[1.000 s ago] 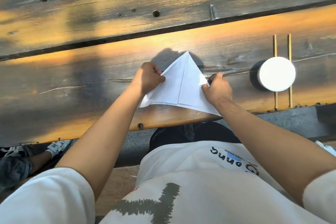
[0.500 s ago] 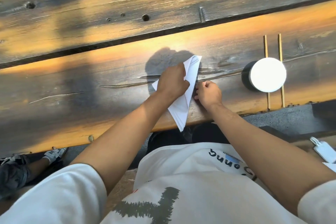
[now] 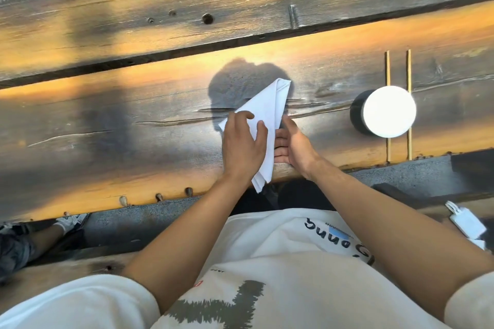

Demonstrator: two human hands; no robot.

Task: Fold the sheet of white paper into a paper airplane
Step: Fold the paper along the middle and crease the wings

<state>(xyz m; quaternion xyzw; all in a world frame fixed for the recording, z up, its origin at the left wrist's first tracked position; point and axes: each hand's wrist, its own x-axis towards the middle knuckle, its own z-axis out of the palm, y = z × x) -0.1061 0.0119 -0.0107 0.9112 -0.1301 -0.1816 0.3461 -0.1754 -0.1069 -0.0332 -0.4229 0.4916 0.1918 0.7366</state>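
Now left hand (image 3: 242,147) w/ flat fingers is pressing the folded paper (image 3: 264,120) at the table (image 3: 107,141) edge, right hand (image 3: 291,145) open beside it, risking a crooked crease if layers are slipping.

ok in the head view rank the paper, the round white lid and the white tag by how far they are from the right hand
From the right hand:
1. paper, touching it, on its left
2. lid, to its right on the table
3. tag, farthest, low right beyond the table edge
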